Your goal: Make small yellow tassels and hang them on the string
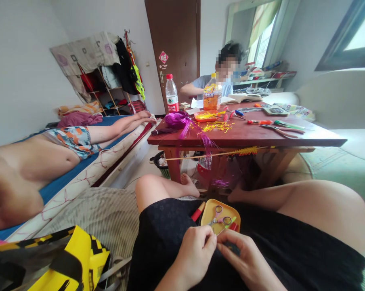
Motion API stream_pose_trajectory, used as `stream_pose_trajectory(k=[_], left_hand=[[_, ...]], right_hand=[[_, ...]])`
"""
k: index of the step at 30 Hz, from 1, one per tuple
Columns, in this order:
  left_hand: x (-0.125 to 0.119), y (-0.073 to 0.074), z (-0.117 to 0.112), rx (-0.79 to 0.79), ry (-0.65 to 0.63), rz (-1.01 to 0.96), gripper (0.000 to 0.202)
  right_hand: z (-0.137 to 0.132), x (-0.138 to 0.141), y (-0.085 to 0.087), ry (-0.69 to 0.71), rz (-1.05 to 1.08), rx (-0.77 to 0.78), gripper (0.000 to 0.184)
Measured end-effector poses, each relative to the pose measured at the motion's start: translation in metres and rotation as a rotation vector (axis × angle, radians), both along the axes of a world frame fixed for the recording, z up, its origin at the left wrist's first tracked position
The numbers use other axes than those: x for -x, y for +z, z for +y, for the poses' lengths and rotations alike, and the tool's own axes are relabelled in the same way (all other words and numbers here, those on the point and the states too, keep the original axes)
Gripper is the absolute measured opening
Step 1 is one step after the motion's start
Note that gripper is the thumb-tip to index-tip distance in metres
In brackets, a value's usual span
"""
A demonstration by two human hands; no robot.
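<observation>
Close together above my lap, my left hand point(197, 247) and my right hand point(241, 251) are both closed, thumb and fingers pinched. Between the fingertips a thin, pale sliver shows, too small to name. Just beyond them, a yellow tray point(210, 205) rests on the black cloth point(167, 230) over my lap. Scissors with pink handles point(219, 209) lie in the tray, beside a yellow-green item point(232, 220) and a red item point(233, 227). A red stick-like item point(197, 212) lies left of the tray. My hands partly cover the tray's near side.
A wooden table point(182, 139) ahead holds purple strands point(182, 120), yellow stems point(215, 127), an orange tray point(202, 118), pliers point(281, 130), a water bottle point(172, 95) and an orange drink point(211, 97). One person point(200, 83) sits behind it; another point(61, 153) lies on the left bed.
</observation>
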State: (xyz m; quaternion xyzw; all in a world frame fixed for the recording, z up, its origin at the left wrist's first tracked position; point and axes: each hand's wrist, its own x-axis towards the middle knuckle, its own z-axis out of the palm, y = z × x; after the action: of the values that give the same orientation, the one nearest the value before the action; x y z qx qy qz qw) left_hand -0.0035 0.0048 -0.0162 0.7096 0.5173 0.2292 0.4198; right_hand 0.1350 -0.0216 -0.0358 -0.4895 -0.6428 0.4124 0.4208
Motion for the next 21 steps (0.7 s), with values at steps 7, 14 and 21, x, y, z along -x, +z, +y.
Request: stream_pose_trajectory(k=[7,14,21], left_hand=[[-0.005,0.004,-0.003,0.000,0.146,-0.144,0.022],[-0.006,0.016,-0.023,-0.087,0.181,-0.279,0.016],[-0.023,-0.004,-0.006,0.301,0.166,-0.632,0.020]], right_hand=[[0.003,-0.003,-0.005,-0.043,-0.040,-0.088,0.017],[0.011,-0.003,-0.003,-0.152,0.743,0.419,0.022],[0.014,0.005,-0.006,-0.145,0.993,0.522,0.019]])
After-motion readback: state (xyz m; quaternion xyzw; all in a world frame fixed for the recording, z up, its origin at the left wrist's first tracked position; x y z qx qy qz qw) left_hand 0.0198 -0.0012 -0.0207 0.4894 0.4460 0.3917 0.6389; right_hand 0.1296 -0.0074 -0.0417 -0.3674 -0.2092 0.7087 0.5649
